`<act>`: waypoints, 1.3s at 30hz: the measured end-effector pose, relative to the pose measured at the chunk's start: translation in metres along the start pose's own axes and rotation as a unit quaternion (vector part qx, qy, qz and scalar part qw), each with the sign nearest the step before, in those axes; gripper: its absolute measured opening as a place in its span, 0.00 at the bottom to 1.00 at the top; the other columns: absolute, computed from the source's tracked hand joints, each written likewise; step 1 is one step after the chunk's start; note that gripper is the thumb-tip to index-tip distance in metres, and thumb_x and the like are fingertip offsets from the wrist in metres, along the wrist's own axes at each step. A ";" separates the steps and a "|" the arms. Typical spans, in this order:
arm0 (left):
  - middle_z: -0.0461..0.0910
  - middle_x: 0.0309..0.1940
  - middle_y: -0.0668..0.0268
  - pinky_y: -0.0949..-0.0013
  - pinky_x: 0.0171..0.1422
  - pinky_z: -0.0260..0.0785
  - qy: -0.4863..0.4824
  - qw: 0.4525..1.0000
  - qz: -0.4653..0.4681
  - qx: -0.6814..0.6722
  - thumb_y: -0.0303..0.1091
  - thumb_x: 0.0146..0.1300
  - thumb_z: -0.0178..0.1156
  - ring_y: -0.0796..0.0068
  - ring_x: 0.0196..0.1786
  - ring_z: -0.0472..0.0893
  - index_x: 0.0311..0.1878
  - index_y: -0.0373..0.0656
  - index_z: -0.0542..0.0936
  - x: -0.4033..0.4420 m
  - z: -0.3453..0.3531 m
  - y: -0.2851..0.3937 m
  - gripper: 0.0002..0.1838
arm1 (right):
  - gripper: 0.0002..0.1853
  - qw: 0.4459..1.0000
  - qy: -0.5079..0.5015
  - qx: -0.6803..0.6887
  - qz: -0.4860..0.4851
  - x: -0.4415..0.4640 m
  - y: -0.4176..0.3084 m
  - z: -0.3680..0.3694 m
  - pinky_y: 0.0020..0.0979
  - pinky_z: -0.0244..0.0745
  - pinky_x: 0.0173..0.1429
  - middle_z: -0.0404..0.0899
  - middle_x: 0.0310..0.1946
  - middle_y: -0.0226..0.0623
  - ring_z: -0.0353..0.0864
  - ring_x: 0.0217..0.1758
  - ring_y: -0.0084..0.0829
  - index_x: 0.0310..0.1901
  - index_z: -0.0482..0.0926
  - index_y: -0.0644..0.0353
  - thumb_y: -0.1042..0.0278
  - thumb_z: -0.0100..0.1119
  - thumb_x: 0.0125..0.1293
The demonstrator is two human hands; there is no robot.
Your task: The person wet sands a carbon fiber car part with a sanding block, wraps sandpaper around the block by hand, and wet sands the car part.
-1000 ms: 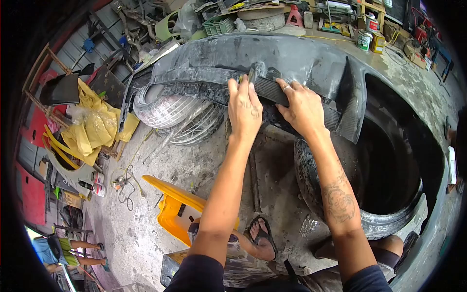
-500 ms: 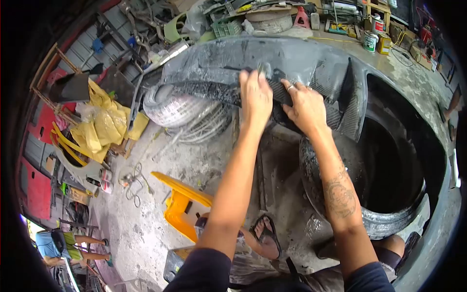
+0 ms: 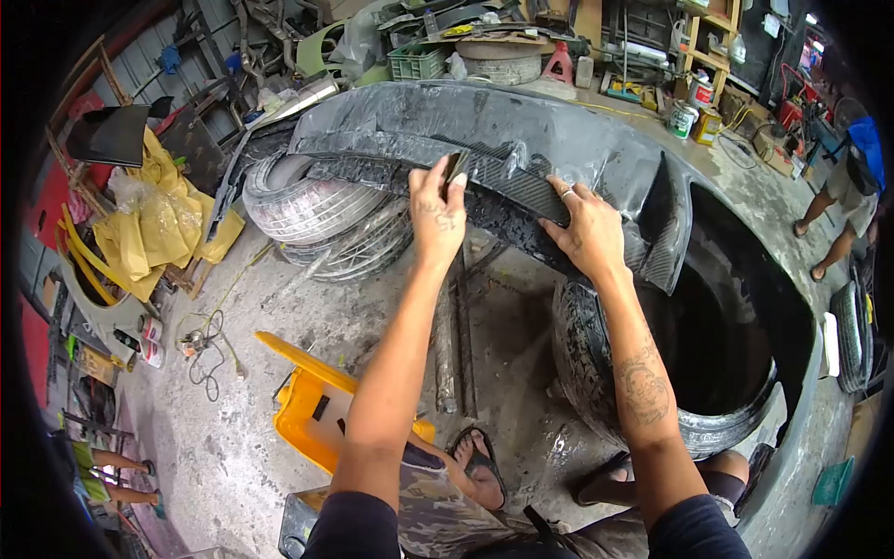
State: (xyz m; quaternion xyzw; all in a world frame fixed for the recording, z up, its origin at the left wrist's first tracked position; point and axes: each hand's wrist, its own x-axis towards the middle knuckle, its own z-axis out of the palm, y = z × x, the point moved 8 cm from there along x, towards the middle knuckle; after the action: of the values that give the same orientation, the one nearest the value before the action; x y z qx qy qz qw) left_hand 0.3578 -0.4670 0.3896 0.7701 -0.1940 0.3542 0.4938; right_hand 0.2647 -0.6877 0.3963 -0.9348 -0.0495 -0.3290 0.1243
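While pinching a thin dark sheet point(image 3: 455, 167) in the left grip point(image 3: 438, 218), slid away from the right grip point(image 3: 590, 233), spread wide on the car bumper point(image 3: 410, 110), baring more carbon-weave strip point(image 3: 507, 182) to get at, looks like.

We note a grey concrete floor point(image 3: 233, 438), stained and speckled, paler at left (pinkish toward the lower edge). At upper left we see a ribbed grey wall point(image 3: 140, 61); at upper right, a wooden shelf point(image 3: 710, 60) and, farther right, a small bright light point(image 3: 812, 19).
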 end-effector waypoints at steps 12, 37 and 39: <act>0.72 0.48 0.44 0.51 0.54 0.74 -0.001 0.994 0.079 0.073 0.27 0.74 0.55 0.40 0.48 0.79 0.61 0.27 0.77 -0.003 0.040 0.057 0.17 | 0.34 0.999 -0.004 0.029 0.013 -0.003 0.001 -0.003 0.44 0.81 0.51 0.83 0.42 0.42 0.86 0.45 0.46 0.66 0.78 0.53 0.61 0.74 0.56; 0.75 0.68 0.43 0.52 0.79 0.55 -0.233 0.958 -0.008 0.169 0.43 0.80 0.56 0.44 0.78 0.64 0.66 0.28 0.76 -0.107 -0.034 0.065 0.26 | 0.41 0.972 0.120 0.203 0.018 -0.049 -0.006 -0.087 0.47 0.67 0.75 0.68 0.63 0.54 0.68 0.70 0.54 0.67 0.73 0.67 0.65 0.79 0.51; 0.76 0.64 0.45 0.54 0.76 0.59 -0.212 0.963 0.027 0.162 0.43 0.80 0.55 0.48 0.73 0.69 0.66 0.28 0.76 -0.120 -0.037 0.072 0.26 | 0.41 0.962 0.139 0.231 0.045 -0.093 0.001 -0.129 0.47 0.67 0.74 0.67 0.64 0.55 0.68 0.70 0.55 0.68 0.72 0.68 0.66 0.78 0.53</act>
State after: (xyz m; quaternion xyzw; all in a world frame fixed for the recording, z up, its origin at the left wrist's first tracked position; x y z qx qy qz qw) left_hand 0.2173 -0.4712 0.3555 0.8917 -0.2556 0.2225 0.3002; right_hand 0.1150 -0.7241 0.4349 -0.8271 -0.0646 -0.4294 0.3569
